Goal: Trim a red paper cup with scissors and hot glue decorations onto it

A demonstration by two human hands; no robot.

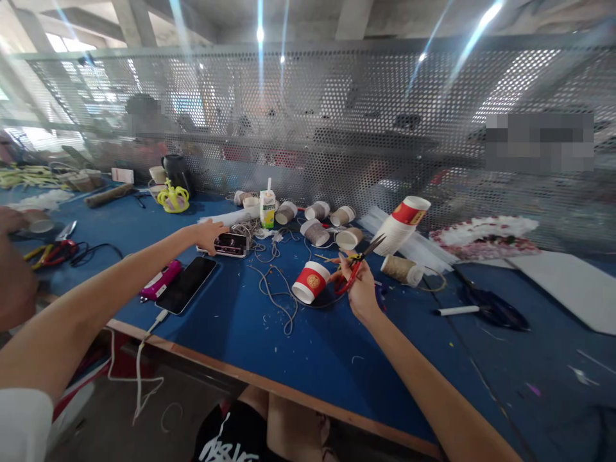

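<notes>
My right hand is closed around red-handled scissors, blades pointing up and to the right. Just left of it a red and white paper cup lies tipped on the blue table. My left hand reaches far out and rests on a small dark device beside a tangle of grey string; its fingers look curled on the device's edge.
A black phone with a white cable and a pink gadget lie at left. String spools, a cup stack, a drink carton, a marker, dark scissors. Another person's hand at far left. Mesh wall behind.
</notes>
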